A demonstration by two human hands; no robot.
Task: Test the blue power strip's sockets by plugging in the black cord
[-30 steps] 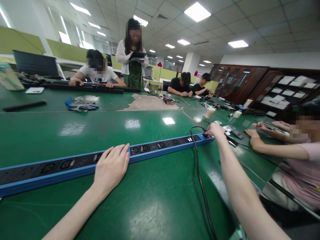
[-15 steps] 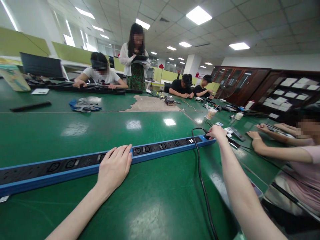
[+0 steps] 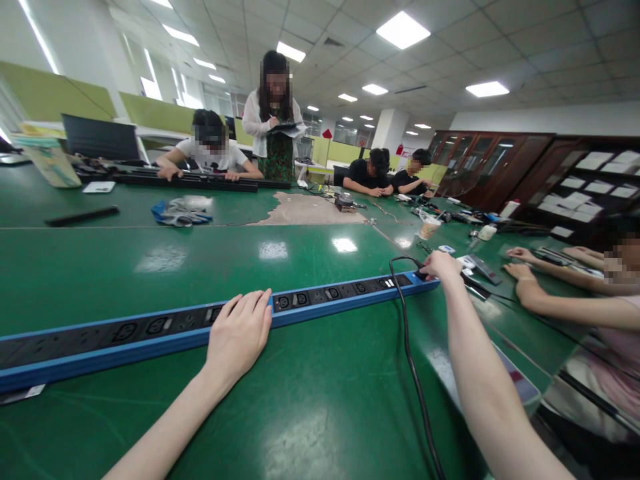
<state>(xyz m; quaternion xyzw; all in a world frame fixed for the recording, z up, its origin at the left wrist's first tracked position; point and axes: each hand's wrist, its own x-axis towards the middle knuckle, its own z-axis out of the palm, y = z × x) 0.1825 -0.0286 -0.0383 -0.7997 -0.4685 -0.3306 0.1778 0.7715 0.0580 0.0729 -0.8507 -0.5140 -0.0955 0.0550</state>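
Note:
A long blue power strip [image 3: 320,308] with a row of black sockets lies slantwise over the green table. My left hand [image 3: 241,330] is laid across its middle, fingers together and curled over the far edge, gripping it. At the strip's right end, my right hand [image 3: 442,267] pinches a black plug [image 3: 423,274], partly hidden by the fingers. A black power cord [image 3: 411,360] loops up from that end, crosses the strip and runs down toward the table's near side. Under the strip at far left, a label [image 3: 25,395] sticks out.
Blue-and-grey gloves [image 3: 183,212] and a black bar [image 3: 83,216] lie across the green table [image 3: 225,253]. A plastic cup [image 3: 429,227] and small parts stand at right. A co-worker's forearms [image 3: 545,293] rest nearby at right; other people sit or stand at the far side.
The view has turned slightly left, so everything appears a little farther right. Both hands keep their grips at the same places on the power strip and plug.

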